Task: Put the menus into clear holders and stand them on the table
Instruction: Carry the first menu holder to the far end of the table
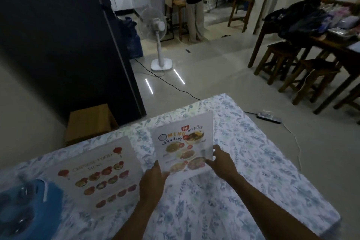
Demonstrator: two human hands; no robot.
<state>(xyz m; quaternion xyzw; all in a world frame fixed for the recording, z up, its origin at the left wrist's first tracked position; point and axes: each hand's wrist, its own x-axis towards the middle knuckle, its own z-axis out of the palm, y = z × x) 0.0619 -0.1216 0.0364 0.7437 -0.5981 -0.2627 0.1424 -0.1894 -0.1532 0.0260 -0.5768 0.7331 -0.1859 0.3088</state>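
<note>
At the centre of the frame, a Thai menu [182,147] is gripped at its lower edge by both hands above the floral tabletop [253,161]. The left hand [153,182] pinches its lower left corner; the right hand [222,161] pinches its right side, fingers on a clear sheet there. Whether the menu sits in a holder cannot be told. A Chinese menu [101,175] lies flat at lower left, beside a blue object [29,210].
</note>
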